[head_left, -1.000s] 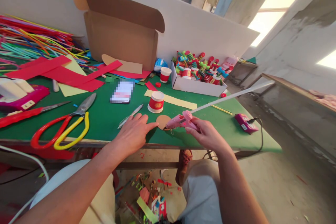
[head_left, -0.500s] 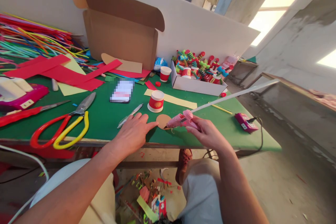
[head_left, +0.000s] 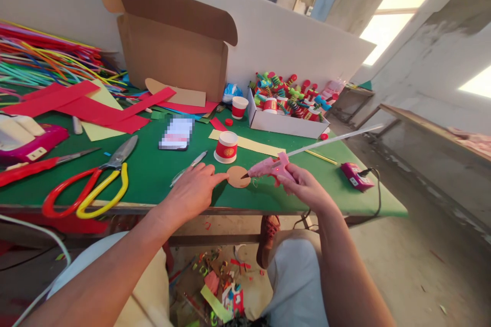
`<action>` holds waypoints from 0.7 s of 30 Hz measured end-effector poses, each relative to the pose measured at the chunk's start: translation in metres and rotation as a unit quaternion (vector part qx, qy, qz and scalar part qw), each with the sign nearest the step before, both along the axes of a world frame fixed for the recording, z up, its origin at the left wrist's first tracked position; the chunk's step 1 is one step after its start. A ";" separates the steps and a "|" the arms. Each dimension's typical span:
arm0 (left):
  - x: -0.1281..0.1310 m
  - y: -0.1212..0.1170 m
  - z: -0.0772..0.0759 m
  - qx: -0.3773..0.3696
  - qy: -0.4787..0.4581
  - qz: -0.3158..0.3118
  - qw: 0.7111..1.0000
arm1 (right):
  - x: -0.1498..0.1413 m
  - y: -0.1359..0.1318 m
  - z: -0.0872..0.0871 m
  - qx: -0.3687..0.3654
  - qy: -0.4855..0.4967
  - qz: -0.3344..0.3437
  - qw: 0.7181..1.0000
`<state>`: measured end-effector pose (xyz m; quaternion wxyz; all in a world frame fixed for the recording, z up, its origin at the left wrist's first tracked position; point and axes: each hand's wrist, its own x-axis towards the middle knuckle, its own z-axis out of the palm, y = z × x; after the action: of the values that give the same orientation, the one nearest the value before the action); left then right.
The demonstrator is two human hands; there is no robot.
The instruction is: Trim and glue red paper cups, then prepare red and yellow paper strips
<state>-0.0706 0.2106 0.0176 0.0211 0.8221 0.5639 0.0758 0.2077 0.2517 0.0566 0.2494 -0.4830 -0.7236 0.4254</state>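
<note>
A round brown cardboard disc (head_left: 238, 177) lies flat near the front edge of the green table. My left hand (head_left: 197, 184) rests palm down beside it, fingers extended, one digit touching the disc's left edge. In my right hand (head_left: 303, 185) is a pink hot glue gun (head_left: 270, 166), a long clear glue stick (head_left: 337, 139) poking out of its back. Its dark nozzle is at the disc's right part; whether it touches, I cannot tell. Just behind the disc stands an upside-down red-and-white paper cup (head_left: 226, 148). A pen (head_left: 188, 168) lies by my left hand.
Large scissors (head_left: 115, 163) with red and yellow handles lie at left, near a blurred phone (head_left: 176, 133). A white box (head_left: 289, 125) of colourful crafts stands behind, right of a second cup (head_left: 240, 108). A purple power socket (head_left: 356, 177) sits on the right.
The glue gun has turned to a flatter angle, its glue stick dipping lower, with the nozzle still by the disc's right part. My left hand keeps its place beside the disc.
</note>
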 end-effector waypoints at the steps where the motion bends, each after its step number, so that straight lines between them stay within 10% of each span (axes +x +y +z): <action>1: -0.001 0.003 -0.003 0.014 -0.026 -0.001 1.000 | 0.002 0.001 -0.001 -0.028 0.035 -0.005 0.999; 14: -0.013 0.070 -0.002 0.148 -0.358 0.121 0.914 | 0.030 0.013 -0.016 -0.027 0.108 -0.136 0.984; 21: -0.005 0.102 -0.008 0.008 -0.382 0.118 0.916 | 0.069 0.032 -0.030 0.075 -0.215 -0.301 0.926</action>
<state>-0.0757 0.3129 0.0093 0.2191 0.6578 0.6055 0.3907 0.2769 0.2833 0.0268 0.2398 -0.7375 -0.6106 0.1605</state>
